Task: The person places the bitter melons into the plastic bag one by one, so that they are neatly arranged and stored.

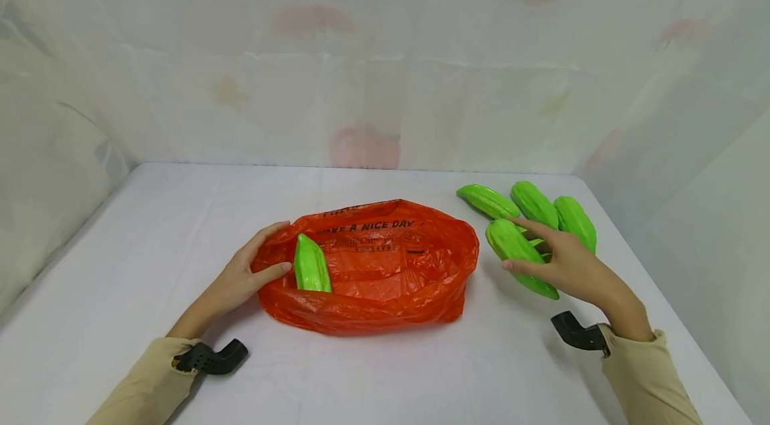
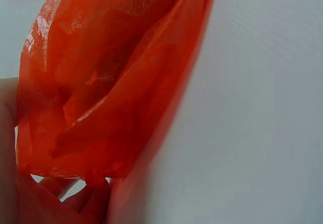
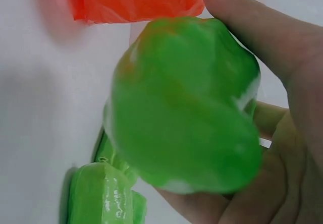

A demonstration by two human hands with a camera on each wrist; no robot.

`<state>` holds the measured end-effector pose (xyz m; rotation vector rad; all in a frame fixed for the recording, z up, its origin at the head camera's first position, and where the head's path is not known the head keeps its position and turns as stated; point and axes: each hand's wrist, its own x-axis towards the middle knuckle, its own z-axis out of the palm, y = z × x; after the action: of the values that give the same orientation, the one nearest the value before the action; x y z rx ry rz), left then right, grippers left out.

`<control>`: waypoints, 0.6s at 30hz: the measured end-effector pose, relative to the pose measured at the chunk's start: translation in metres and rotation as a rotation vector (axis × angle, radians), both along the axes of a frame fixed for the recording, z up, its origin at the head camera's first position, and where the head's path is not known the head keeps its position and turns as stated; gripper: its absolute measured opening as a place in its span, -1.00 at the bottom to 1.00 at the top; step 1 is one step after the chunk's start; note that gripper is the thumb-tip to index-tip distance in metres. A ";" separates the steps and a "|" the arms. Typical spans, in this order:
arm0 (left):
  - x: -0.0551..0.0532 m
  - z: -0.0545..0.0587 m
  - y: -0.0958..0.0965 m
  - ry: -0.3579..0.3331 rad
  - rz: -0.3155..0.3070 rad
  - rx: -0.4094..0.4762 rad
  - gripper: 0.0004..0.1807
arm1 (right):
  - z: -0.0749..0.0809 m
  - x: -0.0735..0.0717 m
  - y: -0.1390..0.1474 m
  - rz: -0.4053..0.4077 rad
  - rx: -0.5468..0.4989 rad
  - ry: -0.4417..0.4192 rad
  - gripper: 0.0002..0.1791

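**Pale wall [image 1: 421,31], white tabletop [image 1: 361,385], red bag [image 1: 385,315] open in the middle**

At twelve o'clock, behind the tabletop, faded pink and yellow patches [image 1: 365,148] across the wall. Around the middle, thin crinkled plastic with its mouth turned upward, and black lettering [image 1: 385,226] on the far side, "A NICE DAY" legible.

Taking the bag as the clock's centre: at nine o'clock, grips its rim with the left hand [image 1: 240,274], thumb over the edge, fingers round the outer side. In the left wrist view, fingertips close against a gathered bit of red plastic.

Inside the bag, toward nine o'clock and just beside the left thumb, a green gourd [image 1: 311,264], tilted, pointed end up.

At three o'clock, apart from the bag, holds another gourd [image 1: 513,243] in the right hand [image 1: 568,268], pinching with thumb on the near side and fingers on the far side. Upper end toward eleven o'clock, lower end toward five. Cannot tell about contact with the tabletop.

At two o'clock, just beyond the right hand, three more gourds [image 1: 534,204], lying close together.

At eight and four o'clock, beige sleeves [image 1: 141,378], each with a black wrist mount [image 1: 210,358].
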<state>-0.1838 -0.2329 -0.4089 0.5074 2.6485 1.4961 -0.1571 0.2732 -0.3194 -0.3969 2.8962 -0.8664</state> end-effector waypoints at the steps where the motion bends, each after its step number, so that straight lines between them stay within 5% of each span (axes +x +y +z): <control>1: 0.000 0.000 0.000 -0.001 0.000 0.000 -0.25 | 0.001 0.000 0.000 -0.002 -0.004 0.000 -0.10; 18: 0.000 0.000 0.000 -0.003 0.002 -0.003 -0.25 | 0.015 0.003 -0.011 0.008 -0.062 0.050 -0.13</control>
<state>-0.1839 -0.2325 -0.4085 0.5019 2.6488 1.4921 -0.1539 0.2623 -0.3046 -0.4410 2.9168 -0.9607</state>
